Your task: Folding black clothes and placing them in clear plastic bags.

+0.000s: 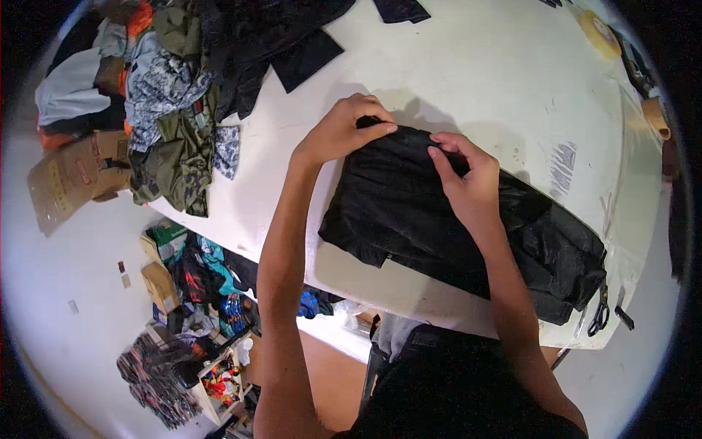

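Observation:
A black garment (pixel 409 197), long and folded, lies slantwise across the white table; I cannot tell its exact kind. Its far left edge is pinched by my left hand (pixel 345 130), thumb against fingers. A short way to the right, my right hand (pixel 472 175) pinches the same far edge between thumb and fingertips. The wider end of the garment is at the left, and its narrower end reaches the table's near right corner. Wrinkles run over the cloth, and my right forearm hides part of it.
More black clothes (pixel 248 44) and a heap of camouflage garments (pixel 172 95) lie at the table's far left, beside a cardboard box (pixel 73 175). Black scissors (pixel 599 311) rest near the right corner. A tape roll (pixel 599 34) sits far right. Clothes piles (pixel 161 377) lie below left.

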### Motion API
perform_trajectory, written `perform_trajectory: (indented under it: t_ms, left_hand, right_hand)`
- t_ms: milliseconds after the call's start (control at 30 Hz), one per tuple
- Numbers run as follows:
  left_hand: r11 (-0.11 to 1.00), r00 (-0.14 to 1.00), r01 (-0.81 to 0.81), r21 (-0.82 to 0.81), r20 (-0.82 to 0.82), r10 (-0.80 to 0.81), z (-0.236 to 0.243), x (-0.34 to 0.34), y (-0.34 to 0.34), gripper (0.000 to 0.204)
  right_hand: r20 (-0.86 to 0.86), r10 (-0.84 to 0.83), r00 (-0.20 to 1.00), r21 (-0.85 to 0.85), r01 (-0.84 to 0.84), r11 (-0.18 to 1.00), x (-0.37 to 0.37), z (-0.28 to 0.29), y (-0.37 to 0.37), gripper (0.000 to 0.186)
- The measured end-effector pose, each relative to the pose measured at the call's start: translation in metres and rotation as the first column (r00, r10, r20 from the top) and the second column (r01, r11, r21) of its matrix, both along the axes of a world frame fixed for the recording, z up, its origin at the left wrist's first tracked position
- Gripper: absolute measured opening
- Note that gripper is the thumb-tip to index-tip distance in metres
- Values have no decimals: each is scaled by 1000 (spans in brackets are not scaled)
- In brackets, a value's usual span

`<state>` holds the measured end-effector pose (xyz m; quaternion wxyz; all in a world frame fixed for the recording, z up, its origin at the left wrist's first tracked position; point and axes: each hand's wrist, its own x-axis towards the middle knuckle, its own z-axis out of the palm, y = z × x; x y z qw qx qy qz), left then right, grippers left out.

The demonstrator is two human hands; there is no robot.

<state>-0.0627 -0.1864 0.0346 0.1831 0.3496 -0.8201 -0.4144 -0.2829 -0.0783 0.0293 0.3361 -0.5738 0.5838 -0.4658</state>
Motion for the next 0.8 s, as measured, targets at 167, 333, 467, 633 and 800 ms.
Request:
perform_trajectory:
  t_ms: [167, 333, 467, 633, 800]
  left_hand:
    - [985, 994, -87, 148, -58, 96, 17, -12, 15, 14]
    - [953, 996, -68, 295, -29, 80, 25, -29, 16, 16]
    - [964, 998, -42, 263, -40, 55, 21, -35, 16, 20]
    - [978, 1000, -13, 208, -24, 19, 16, -35, 14, 19]
    - [967, 979, -193, 167, 98, 179, 9, -40, 19, 19]
  right_hand:
    - [47, -30, 998, 84, 26, 996, -17, 19, 20, 18]
    - [88, -43, 995, 234, 22, 972, -32, 24, 29, 19]
    - [-124, 55, 991, 111, -42, 993, -34, 30, 18, 20]
    - [-264, 101, 959, -207, -158, 966, -29, 3, 3, 19]
    - [-98, 35, 995, 174, -18, 985, -28, 22, 5, 16]
